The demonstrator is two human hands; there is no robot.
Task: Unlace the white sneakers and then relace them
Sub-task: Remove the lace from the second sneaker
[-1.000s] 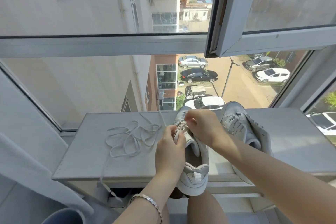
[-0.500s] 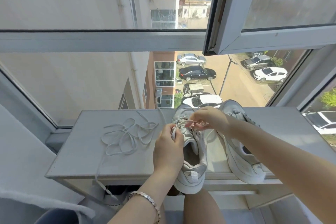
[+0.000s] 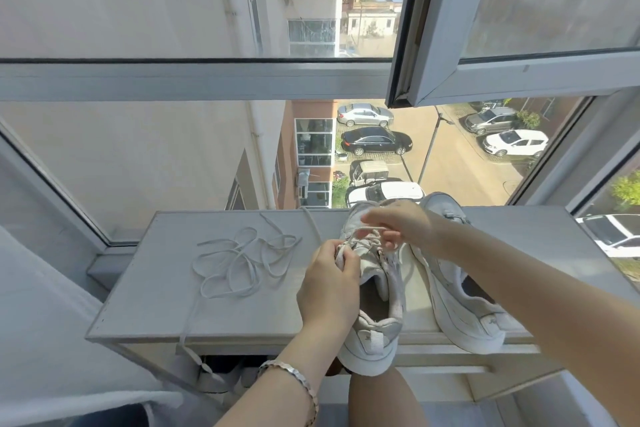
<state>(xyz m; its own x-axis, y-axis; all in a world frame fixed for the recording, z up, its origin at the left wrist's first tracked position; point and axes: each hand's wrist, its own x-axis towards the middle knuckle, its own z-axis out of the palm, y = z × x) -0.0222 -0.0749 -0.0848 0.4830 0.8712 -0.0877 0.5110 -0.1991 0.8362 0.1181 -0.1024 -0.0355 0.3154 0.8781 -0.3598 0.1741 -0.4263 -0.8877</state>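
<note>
White sneaker (image 3: pixel 377 305) lies on the grey ledge (image 3: pixel 145 288), heel overhanging the near edge. The left hand (image 3: pixel 329 288) curls round its tongue, hiding the eyelets there. The right hand (image 3: pixel 398 225) pinches a lace (image 3: pixel 370 229) above them. A second sneaker (image 3: pixel 460 302) sits right, partly behind the forearm. A loose lace (image 3: pixel 242 260) tangles left.

The near sneaker (image 3: pixel 372 340) was white, with pale grey panels at its heel and side, and its threaded lace (image 3: pixel 372 229) was white too. The right sneaker (image 3: pixel 460 302) was plain white. The loose lace (image 3: pixel 242 262) was white against the pale grey table (image 3: pixel 156 288). The bracelet (image 3: pixel 294 374) was silver. Far outside were a black car (image 3: pixel 375 140), a silver car (image 3: pixel 365 114), a white car (image 3: pixel 516 142), a brick-orange building (image 3: pixel 311 109) and a green tree (image 3: pixel 627 189).
</note>
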